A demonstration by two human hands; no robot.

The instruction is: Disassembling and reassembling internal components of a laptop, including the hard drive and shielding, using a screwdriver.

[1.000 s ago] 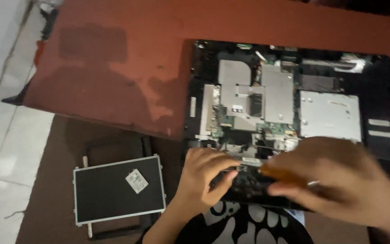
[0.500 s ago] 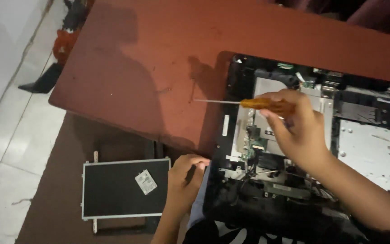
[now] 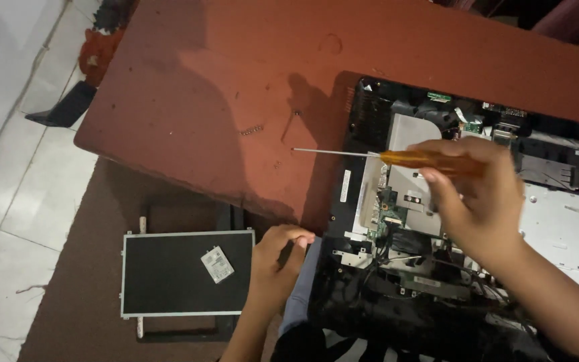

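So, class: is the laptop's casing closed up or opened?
Opened. The laptop lies on the table with circuit board and metal plates exposed; the right hand holds a screwdriver.

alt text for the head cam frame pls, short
A person's right hand holds an orange-handled screwdriver level over an opened laptop chassis on a reddish-brown table, shaft pointing left. The left hand rests at the table's near edge, beside a bare screen panel on the floor.

Dim, warm indoor light. Soft shadows of arm and screwdriver (image 3: pixel 397 158) fall on the red-brown table (image 3: pixel 236 80) at centre; pale floor tiles (image 3: pixel 8 134) at left appear brightest. Overall focus slightly soft, right hand (image 3: pixel 484 194) mildly blurred.
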